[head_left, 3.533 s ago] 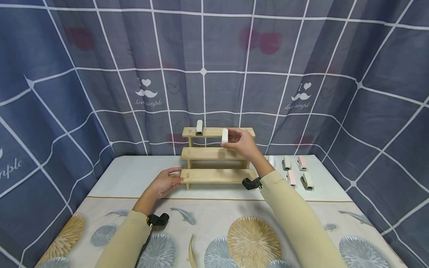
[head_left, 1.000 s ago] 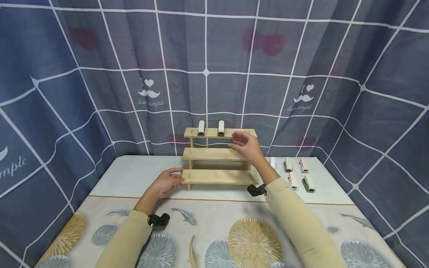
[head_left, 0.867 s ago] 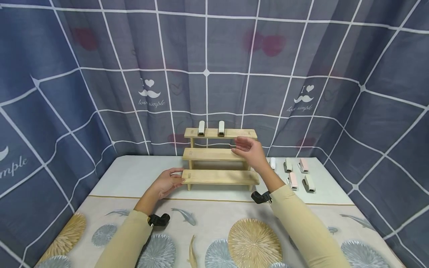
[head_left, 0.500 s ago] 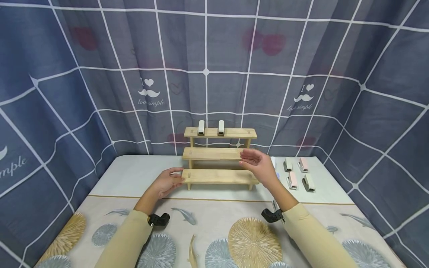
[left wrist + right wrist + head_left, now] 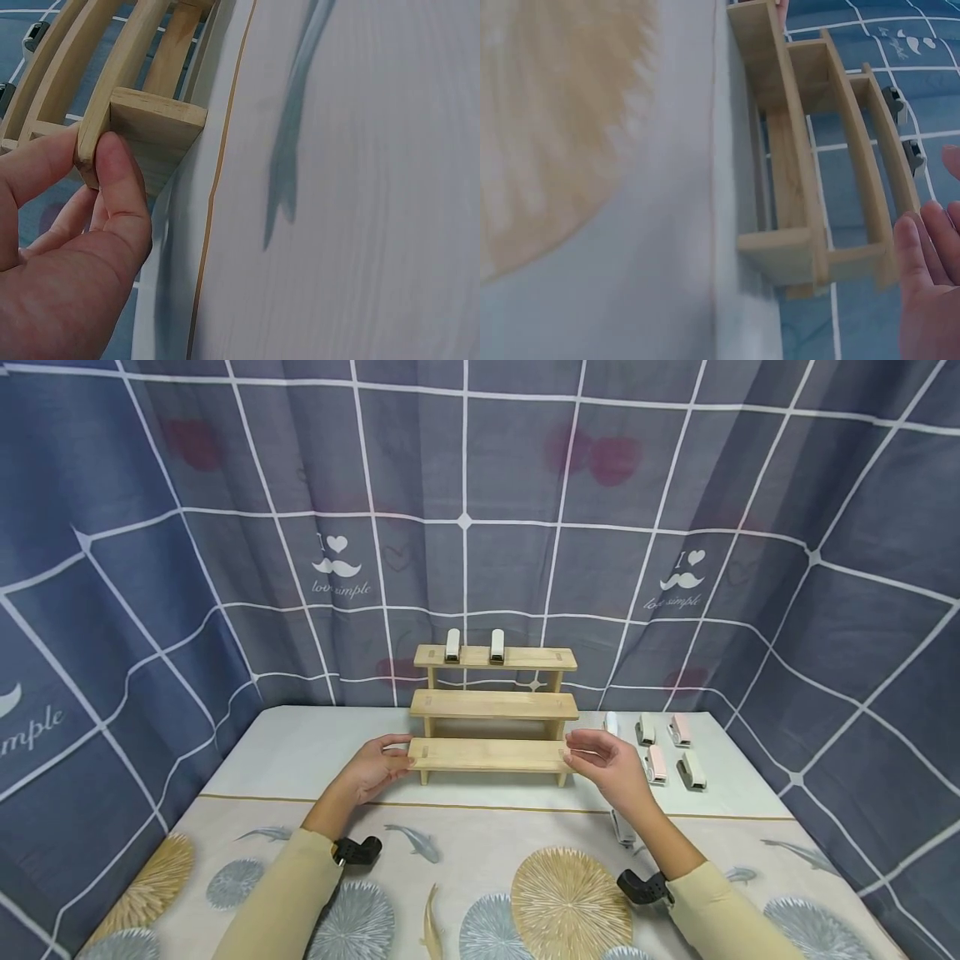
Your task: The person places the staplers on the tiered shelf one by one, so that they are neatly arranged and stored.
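Observation:
A three-tier wooden display stand (image 5: 491,755) stands mid-table. On its top step are two small white staplers (image 5: 453,646), set upright side by side. My left hand (image 5: 372,770) pinches the left end of the bottom step between thumb and fingers, as the left wrist view (image 5: 71,277) also shows. My right hand (image 5: 611,770) is by the right end of that step, fingers loosely bent and holding nothing; whether it touches the wood I cannot tell. Beyond it lie two pink staplers (image 5: 679,729), two cream-green staplers (image 5: 692,770) and a partly hidden white one (image 5: 611,722).
A pale grey object (image 5: 622,828), partly hidden by my right wrist, lies on the patterned cloth (image 5: 480,839) in front. Behind the white tabletop (image 5: 322,735) hangs a blue-grey checked curtain (image 5: 510,568), which also encloses both sides.
The second white stapler, held by my right hand earlier, was set on the top step and let go. My right hand then moved down and right. My left hand stays at the stand.

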Demonstrator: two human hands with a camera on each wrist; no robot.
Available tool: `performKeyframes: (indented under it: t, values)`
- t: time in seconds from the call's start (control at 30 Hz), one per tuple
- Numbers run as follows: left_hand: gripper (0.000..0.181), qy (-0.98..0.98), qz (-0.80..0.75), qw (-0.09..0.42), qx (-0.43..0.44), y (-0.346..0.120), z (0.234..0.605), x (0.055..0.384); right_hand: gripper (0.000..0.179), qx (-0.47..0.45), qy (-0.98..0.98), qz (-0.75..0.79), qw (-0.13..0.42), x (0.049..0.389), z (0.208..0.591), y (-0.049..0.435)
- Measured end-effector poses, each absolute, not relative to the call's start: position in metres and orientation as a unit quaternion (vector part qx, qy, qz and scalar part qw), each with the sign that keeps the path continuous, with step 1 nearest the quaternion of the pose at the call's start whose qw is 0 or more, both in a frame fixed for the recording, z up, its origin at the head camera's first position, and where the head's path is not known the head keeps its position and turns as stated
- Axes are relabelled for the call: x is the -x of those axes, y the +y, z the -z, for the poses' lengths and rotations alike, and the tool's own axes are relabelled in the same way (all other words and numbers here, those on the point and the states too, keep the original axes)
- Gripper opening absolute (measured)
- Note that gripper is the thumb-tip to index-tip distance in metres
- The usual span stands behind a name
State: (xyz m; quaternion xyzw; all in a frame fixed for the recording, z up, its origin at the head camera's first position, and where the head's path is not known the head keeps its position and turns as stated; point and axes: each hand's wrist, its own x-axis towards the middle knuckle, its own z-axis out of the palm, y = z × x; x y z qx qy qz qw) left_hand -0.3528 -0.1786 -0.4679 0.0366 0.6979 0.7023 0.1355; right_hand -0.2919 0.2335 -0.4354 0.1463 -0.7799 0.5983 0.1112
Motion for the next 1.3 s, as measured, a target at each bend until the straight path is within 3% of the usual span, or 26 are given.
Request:
performKeyframes:
  t: [0.8, 1.3]
  values:
    - [0.061, 0.7, -0.7, 0.137, -0.028, -0.178, 0.466, 0.353, 0.033, -0.102, -0.842, -0.506, 0.154, 0.245, 0.465, 0.289]
    - [0.062, 0.698, -0.702, 0.136, -0.03, -0.177, 0.467, 0.353, 0.054, -0.091, -0.882, -0.457, 0.066, 0.236, 0.464, 0.312]
